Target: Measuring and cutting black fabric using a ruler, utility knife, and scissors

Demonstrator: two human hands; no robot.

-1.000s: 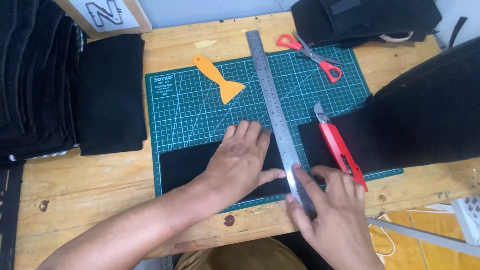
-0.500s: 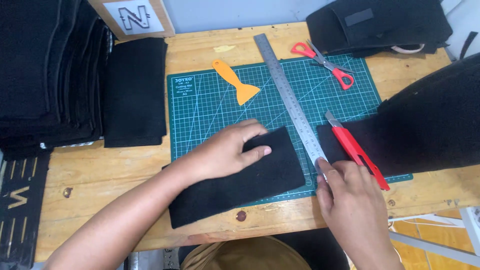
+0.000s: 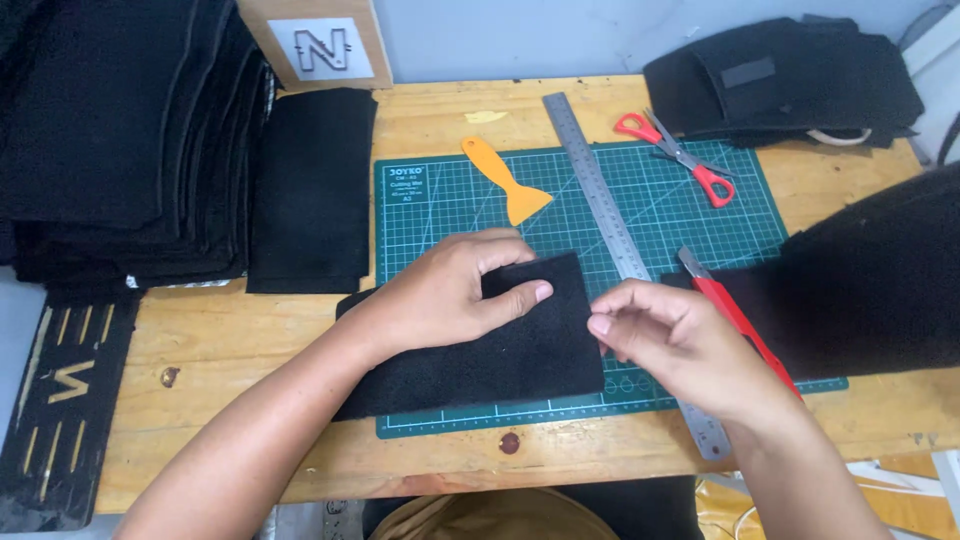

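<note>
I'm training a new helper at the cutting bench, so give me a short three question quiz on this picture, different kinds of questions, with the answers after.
1. True or false: the left hand presses on the black fabric piece.
2. Which tool lies under the right hand? A) red scissors B) red utility knife C) orange scraper
3. Fill in: the steel ruler lies slantwise across the green ______.

Key
1. True; its fingers rest flat on the piece.
2. B; the knife lies beside the ruler, part hidden by that hand.
3. Cutting mat.
</note>
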